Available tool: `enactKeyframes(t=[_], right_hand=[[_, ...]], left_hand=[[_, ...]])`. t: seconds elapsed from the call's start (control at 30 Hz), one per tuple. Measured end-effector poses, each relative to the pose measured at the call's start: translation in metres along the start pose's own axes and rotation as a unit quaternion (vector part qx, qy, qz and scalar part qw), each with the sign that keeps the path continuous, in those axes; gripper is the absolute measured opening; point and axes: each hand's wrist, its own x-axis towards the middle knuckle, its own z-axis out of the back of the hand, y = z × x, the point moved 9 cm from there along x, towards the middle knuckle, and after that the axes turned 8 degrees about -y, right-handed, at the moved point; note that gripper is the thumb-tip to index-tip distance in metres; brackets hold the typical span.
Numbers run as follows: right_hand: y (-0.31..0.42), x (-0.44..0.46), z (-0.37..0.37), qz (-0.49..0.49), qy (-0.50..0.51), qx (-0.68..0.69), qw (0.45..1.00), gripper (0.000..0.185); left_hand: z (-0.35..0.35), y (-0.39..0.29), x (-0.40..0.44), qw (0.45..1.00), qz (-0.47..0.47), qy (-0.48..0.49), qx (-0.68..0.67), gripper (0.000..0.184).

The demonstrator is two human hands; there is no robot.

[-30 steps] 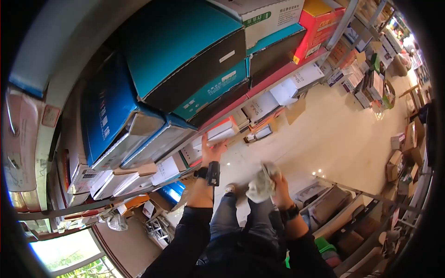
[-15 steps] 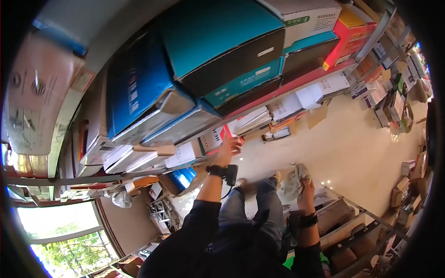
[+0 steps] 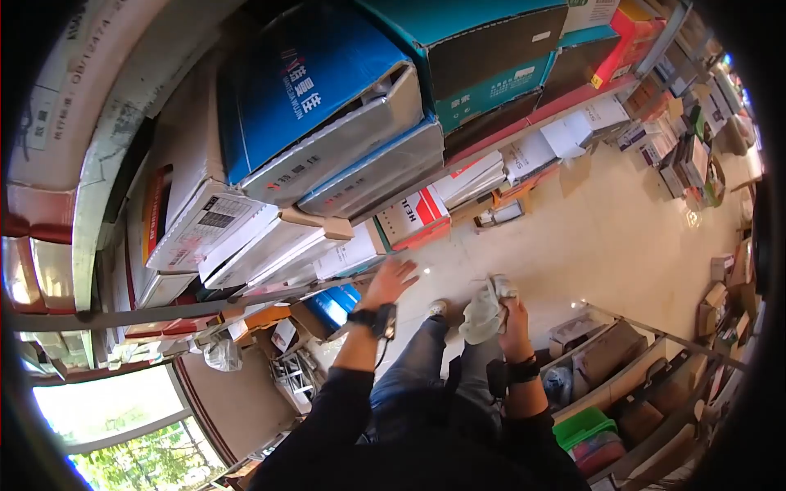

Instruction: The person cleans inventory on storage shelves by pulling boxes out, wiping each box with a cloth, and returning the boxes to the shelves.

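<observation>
My left hand (image 3: 391,281) is stretched out with its fingers apart and holds nothing. It hovers just below the shelf edge, nearest to a white box with red print (image 3: 415,214) and a white-and-green box (image 3: 354,250). My right hand (image 3: 516,326) is closed on a crumpled pale cloth (image 3: 481,314), which hangs over my legs. Whether the cloth is a rag or something else soft, I cannot tell. Above the left hand, a blue box (image 3: 315,86) and a teal box (image 3: 491,90) stand on the upper shelf.
A metal shelf bar (image 3: 176,317) runs along the left. Behind my right arm stands a low rack with a green basket (image 3: 584,427) and brown boxes (image 3: 610,360). Cartons (image 3: 688,176) lie on the floor (image 3: 606,237) at the far right. A window (image 3: 123,425) is at the lower left.
My left hand has come down and away from the red-and-white box on the shelf, its fingers spreading. My right hand has moved left with the cloth. The view has shifted along the shelf.
</observation>
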Motion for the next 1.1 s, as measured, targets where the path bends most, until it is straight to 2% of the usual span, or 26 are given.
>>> enactKeyframes(t=[0.13,0.27,0.33,0.37,0.47,0.53,0.63,0.73,0.77,0.8,0.9,0.97,1.0,1.07,1.1], right_hand=[[0.009,-0.032,-0.01,0.012,0.007,0.008,1.0,0.024],[0.021,-0.045,0.018,0.037,-0.009,0.012,0.999,0.027],[0.026,-0.042,0.042,0.032,-0.016,0.0,0.999,0.028],[0.03,-0.042,0.05,0.028,-0.021,-0.008,0.999,0.029],[0.043,-0.042,0.074,0.025,-0.063,-0.021,0.997,0.029],[0.051,-0.039,0.086,0.027,-0.085,-0.042,0.995,0.028],[0.061,-0.033,0.085,0.053,-0.068,-0.061,0.994,0.028],[0.063,-0.027,0.073,0.05,-0.055,-0.072,0.995,0.03],[0.06,-0.024,0.07,0.048,-0.054,-0.074,0.995,0.03],[0.059,-0.02,0.067,0.056,-0.045,-0.086,0.994,0.031],[0.056,-0.016,0.044,0.055,-0.029,-0.121,0.991,0.033],[0.042,-0.004,0.035,0.049,-0.001,-0.11,0.993,0.034],[0.04,-0.006,0.024,0.044,0.003,-0.11,0.993,0.034],[0.04,-0.008,0.0,0.042,0.028,-0.151,0.987,0.034],[0.036,-0.006,-0.008,0.041,0.03,-0.152,0.987,0.034]], left_hand=[[0.003,0.019,0.09,0.991,0.02,-0.08,-0.104,0.036],[0.009,0.032,0.121,0.978,0.047,-0.12,-0.163,0.041],[0.002,0.019,0.106,0.953,-0.047,-0.215,-0.209,0.042],[-0.004,0.019,0.107,0.96,-0.042,-0.18,-0.21,0.041],[-0.004,0.02,0.098,0.959,-0.063,-0.202,-0.188,0.038],[-0.015,0.022,0.089,0.967,-0.076,-0.177,-0.166,0.033],[-0.013,0.032,0.077,0.947,-0.092,-0.217,-0.217,0.032],[-0.014,0.047,0.071,0.954,-0.091,-0.195,-0.209,0.037],[-0.015,0.048,0.069,0.952,-0.088,-0.204,-0.212,0.028],[-0.017,0.046,0.068,0.951,-0.089,-0.205,-0.214,0.028],[-0.009,0.043,0.07,0.963,-0.077,-0.207,-0.155,0.035],[-0.003,0.041,0.09,0.985,-0.049,-0.113,-0.124,0.044],[0.005,0.034,0.094,0.984,-0.054,-0.118,-0.123,0.044],[0.0,0.031,0.107,0.992,-0.003,-0.05,-0.12,0.046],[-0.004,0.022,0.102,0.987,-0.032,-0.116,-0.103,0.048]])
